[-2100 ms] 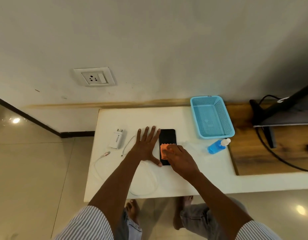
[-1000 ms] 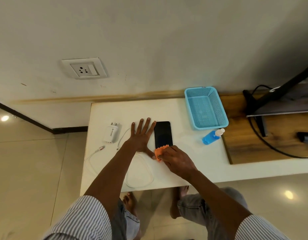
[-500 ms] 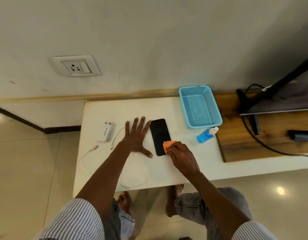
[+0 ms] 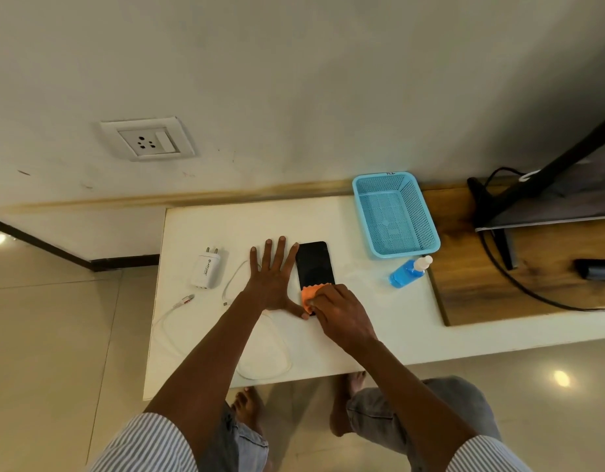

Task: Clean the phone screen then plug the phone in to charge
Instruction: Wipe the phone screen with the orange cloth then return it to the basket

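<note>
Black rectangular phone [image 4: 314,264] lies flat, screen up, on the white tabletop [image 4: 379,321], long axis running away from the person, roughly mid-table. Left hand [image 4: 273,284] is flat on the table just left of the phone, palm down, fingers straight and spread; the forefinger lies along the phone's left edge and the thumb reaches toward its near corner. Right hand [image 4: 341,311] covers the phone's near end, fingers curled over a small orange cleaning cloth [image 4: 311,292] with a scalloped edge, pressing it onto the lower part of the screen (upper part of the glass is uncovered and dark). Left of the left hand: a white plug-in charger block [image 4: 207,270] lying on its back, pins pointing toward the wall. A white charging cable [image 4: 260,366] loops across the near left part of the table, both ends free; the end with a red-marked connector lies just near of the charger. Right of the phone: a small bottle of blue liquid with a white cap [image 4: 408,272], lying on its side, just near of a light blue perforated plastic basket [image 4: 427,219]. White wall socket with switch [image 4: 148,139] is on the wall above the table's left end.
</note>
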